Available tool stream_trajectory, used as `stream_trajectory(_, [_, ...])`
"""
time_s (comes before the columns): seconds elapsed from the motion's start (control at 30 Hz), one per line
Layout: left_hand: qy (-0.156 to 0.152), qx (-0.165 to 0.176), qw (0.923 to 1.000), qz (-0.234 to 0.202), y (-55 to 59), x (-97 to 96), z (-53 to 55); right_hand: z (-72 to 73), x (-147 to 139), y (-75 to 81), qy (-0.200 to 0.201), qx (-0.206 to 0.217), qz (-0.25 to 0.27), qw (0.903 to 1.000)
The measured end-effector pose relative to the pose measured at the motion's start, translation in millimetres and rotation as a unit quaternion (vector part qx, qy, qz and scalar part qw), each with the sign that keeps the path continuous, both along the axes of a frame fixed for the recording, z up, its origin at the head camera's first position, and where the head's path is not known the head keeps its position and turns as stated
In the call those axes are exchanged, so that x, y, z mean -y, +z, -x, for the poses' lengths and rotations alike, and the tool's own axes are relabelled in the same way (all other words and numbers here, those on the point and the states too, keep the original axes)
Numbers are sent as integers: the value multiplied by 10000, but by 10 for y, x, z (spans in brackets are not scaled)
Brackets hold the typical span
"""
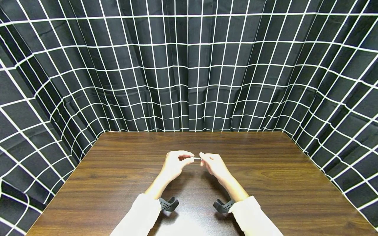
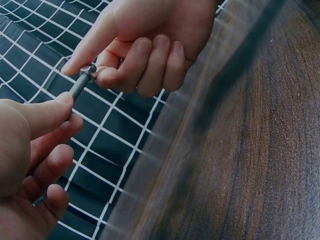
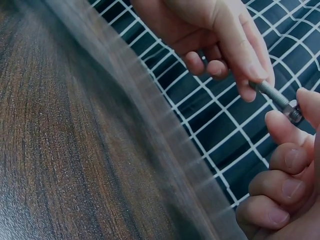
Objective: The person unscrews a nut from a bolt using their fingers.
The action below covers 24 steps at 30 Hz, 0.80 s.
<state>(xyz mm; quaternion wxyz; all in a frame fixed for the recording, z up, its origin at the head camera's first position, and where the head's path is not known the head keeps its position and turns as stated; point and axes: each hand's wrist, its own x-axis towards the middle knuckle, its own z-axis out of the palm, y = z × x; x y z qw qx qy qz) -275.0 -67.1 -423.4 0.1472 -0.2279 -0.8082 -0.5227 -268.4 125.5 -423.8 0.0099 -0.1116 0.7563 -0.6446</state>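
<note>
A slim grey metal bolt [image 1: 196, 158] with a threaded shank [image 2: 79, 87] is held level between the two hands, above the table. My left hand [image 1: 175, 164] pinches the plain end of the shank between thumb and index finger, its other fingers loosely bent. At the opposite end sits a hex nut [image 3: 290, 111]. The thumb and index fingertip of my right hand [image 1: 215, 165] lie on either side of that nut, while the remaining fingers curl toward the palm. Part of the bolt is covered by the left fingertips.
Beneath the hands spreads a brown wood-grain table [image 1: 127, 170]. A dark curtain [image 1: 189, 75] with white grid lines surrounds its back and sides. Dark bands [image 1: 169, 204] sit at both wrists, beside white sleeves [image 1: 138, 214].
</note>
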Motion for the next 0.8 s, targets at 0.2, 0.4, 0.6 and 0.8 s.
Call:
stream_trajectory(0.2, [-61, -54, 9999, 60, 12, 10, -8, 5, -2, -13, -36, 51, 58, 10000])
stream_trajectory(0.4, [-41, 117, 9998, 166, 27, 16, -10, 9, -6, -15, -17, -4, 120, 9999])
stream_trajectory(0.6, [-68, 36, 9996, 289, 34, 42, -2, 11, -2, -13, -3, -17, 143, 9999])
stream_trajectory(0.8, [-71, 37, 9994, 322, 25, 61, 19, -9, -4, 7, -1, -104, 224, 9997])
